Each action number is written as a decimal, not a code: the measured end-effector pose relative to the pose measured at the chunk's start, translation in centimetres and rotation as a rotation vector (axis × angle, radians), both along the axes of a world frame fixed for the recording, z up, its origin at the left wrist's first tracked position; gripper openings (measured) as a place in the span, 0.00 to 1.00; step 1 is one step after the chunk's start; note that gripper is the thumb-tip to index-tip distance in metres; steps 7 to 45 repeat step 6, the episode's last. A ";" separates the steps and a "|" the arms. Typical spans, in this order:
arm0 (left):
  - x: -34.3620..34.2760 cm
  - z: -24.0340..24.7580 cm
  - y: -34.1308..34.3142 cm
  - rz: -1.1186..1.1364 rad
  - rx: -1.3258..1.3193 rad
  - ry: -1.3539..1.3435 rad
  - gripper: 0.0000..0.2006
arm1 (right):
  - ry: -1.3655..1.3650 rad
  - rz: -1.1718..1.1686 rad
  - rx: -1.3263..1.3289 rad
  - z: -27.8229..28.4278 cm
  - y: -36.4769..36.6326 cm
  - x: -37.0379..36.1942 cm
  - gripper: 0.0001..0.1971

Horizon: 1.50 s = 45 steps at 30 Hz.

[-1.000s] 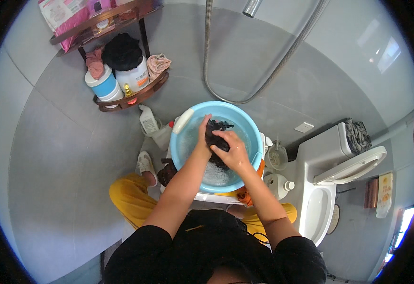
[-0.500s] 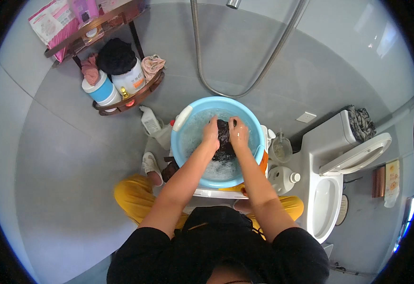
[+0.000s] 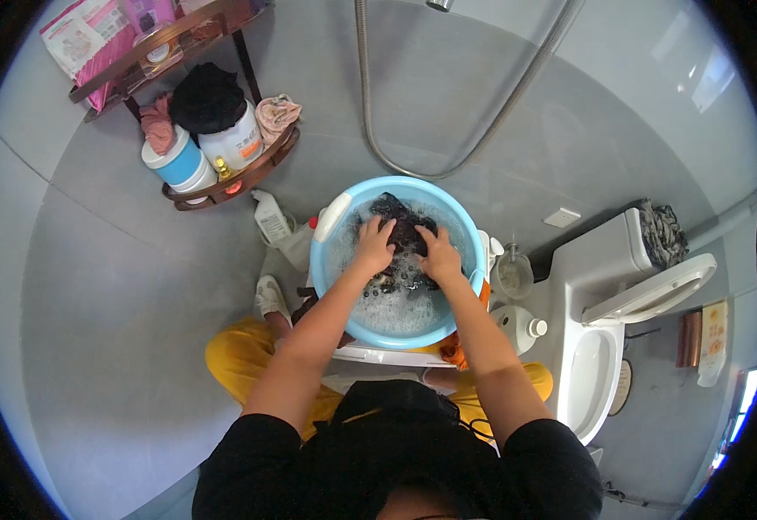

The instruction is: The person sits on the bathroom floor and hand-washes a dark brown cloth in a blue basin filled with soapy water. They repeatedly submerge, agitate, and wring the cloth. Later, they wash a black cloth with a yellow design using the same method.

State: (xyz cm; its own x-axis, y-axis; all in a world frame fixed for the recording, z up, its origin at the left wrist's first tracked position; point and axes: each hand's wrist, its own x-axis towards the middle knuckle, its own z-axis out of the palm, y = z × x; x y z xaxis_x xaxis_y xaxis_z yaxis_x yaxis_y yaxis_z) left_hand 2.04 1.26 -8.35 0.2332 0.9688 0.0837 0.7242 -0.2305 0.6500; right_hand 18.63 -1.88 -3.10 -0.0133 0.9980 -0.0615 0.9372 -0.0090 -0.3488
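A light blue basin (image 3: 475, 227) of foamy water stands in front of me. In it a black wet cloth (image 3: 403, 227) lies spread out, partly under the suds. My left hand (image 3: 373, 249) rests on the cloth's left side, fingers apart. On its right side my right hand (image 3: 439, 255) touches the cloth, its fingers spread too. Neither hand is closed around the fabric. The undersides of my fingertips are hidden by the cloth and foam.
A corner shelf (image 3: 266, 156) with tubs and cloths is at the upper left. Bottles (image 3: 271, 217) stand left of the basin, and a white jug (image 3: 517, 328) stands right of it. Farther right is a toilet (image 3: 588, 381). A shower hose (image 3: 366, 104) hangs behind.
The black cloth was bunched up between both hands; now it lies spread lower in the water, reaching farther back. My hands have loosened and moved slightly apart, with fingers spread.
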 end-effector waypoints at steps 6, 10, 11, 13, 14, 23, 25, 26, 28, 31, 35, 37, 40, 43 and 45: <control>-0.3 -3.3 0.8 0.063 -0.254 0.032 0.37 | -0.138 -0.016 -0.293 -4.3 1.7 -0.3 0.41; -0.3 -3.3 0.8 0.063 -0.254 0.032 0.37 | -0.138 -0.016 -0.293 -4.3 1.7 -0.3 0.41; -0.3 -3.3 0.8 0.063 -0.254 0.032 0.37 | -0.138 -0.016 -0.293 -4.3 1.7 -0.3 0.41; -0.3 -3.3 0.8 0.063 -0.254 0.032 0.37 | -0.138 -0.016 -0.293 -4.3 1.7 -0.3 0.41; -0.3 -3.3 0.8 0.063 -0.254 0.032 0.37 | -0.138 -0.016 -0.293 -4.3 1.7 -0.3 0.41; -0.3 -3.3 0.8 0.063 -0.254 0.032 0.37 | -0.138 -0.016 -0.293 -4.3 1.7 -0.3 0.41; -0.3 -3.3 0.8 0.063 -0.254 0.032 0.37 | -0.138 -0.016 -0.293 -4.3 1.7 -0.3 0.41; -0.3 -3.3 0.8 0.063 -0.254 0.032 0.37 | -0.138 -0.016 -0.293 -4.3 1.7 -0.3 0.41; -0.3 -3.3 0.8 0.063 -0.254 0.032 0.37 | -0.138 -0.016 -0.293 -4.3 1.7 -0.3 0.41; -0.3 -3.3 0.8 0.063 -0.254 0.032 0.37 | -0.138 -0.016 -0.293 -4.3 1.7 -0.3 0.41; -0.3 -3.3 0.8 0.063 -0.254 0.032 0.37 | -0.138 -0.016 -0.293 -4.3 1.7 -0.3 0.41; -0.3 -3.3 0.8 0.063 -0.254 0.032 0.37 | -0.138 -0.016 -0.293 -4.3 1.7 -0.3 0.41; -0.3 -3.3 0.8 0.063 -0.254 0.032 0.37 | -0.138 -0.016 -0.293 -4.3 1.7 -0.3 0.41; -0.3 -3.3 0.8 0.063 -0.254 0.032 0.37 | -0.138 -0.016 -0.293 -4.3 1.7 -0.3 0.41; -0.3 -3.3 0.8 0.063 -0.254 0.032 0.37 | -0.138 -0.016 -0.293 -4.3 1.7 -0.3 0.41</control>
